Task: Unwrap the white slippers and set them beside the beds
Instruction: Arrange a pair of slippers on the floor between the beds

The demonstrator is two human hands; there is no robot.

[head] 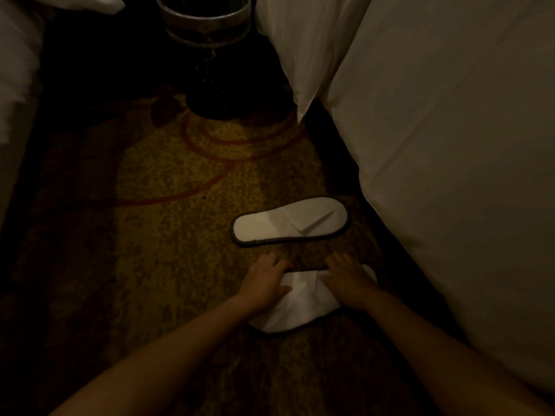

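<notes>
Plainly a dimly lit hotel bedroom, seen down the narrow aisle between two beds: a white-sheeted bed with a hanging duvet corner [450, 145] along the right edge of a brown-and-gold patterned carpet with red rings [168, 181], and a second white-covered bed [12, 85] along its left edge. Borne out by a thin white disposable slipper with dark piping [288, 220] lying flat on the carpet just beside the right bed, and a second matching white slipper [297, 307] nearer. At the aisle's far end, a dark round metal-rimmed object [207, 25], too dim to identify.

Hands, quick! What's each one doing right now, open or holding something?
Left hand: fingers curled on the near slipper, holding it.
Right hand: open, fingers flat, pressing the same slipper.
</notes>
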